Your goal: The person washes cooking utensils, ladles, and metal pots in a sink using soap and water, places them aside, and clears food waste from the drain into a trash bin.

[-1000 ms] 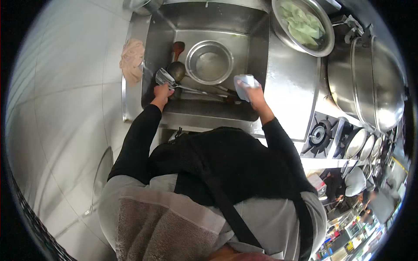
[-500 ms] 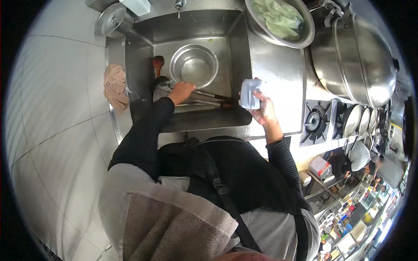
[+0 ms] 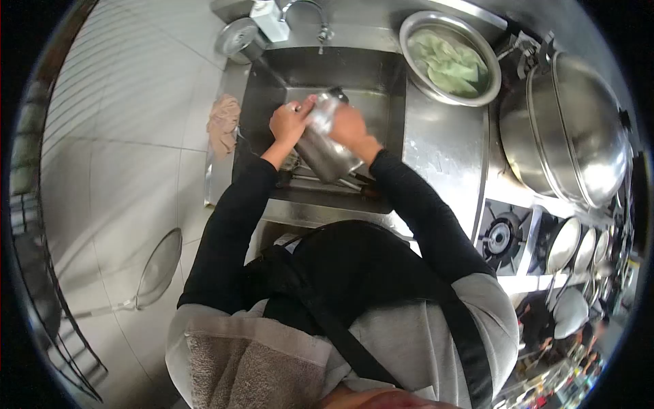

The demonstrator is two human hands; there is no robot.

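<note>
Over the sink (image 3: pixel 262 88), my left hand (image 3: pixel 289 124) grips the rim of a metal pot (image 3: pixel 327 155), which is tilted on its side. My right hand (image 3: pixel 349 127) presses a pale, blurred cloth or pad (image 3: pixel 324 114) against the pot near its rim. Beneath the pot, utensils with long metal handles (image 3: pixel 351 183) lie in the sink, partly hidden. A faucet (image 3: pixel 324 34) stands at the sink's back edge.
A beige cloth (image 3: pixel 223 125) lies on the sink's left rim. At the right are a bowl with green leaves or cloth (image 3: pixel 448 63), a large domed steamer (image 3: pixel 579 129) and a stove burner (image 3: pixel 501 236). A strainer (image 3: pixel 160 268) is at the lower left.
My left hand has taken hold of the pot, which is now lifted and tipped from the sink floor. My right hand has moved left with the pad onto it. The view has shifted.
</note>
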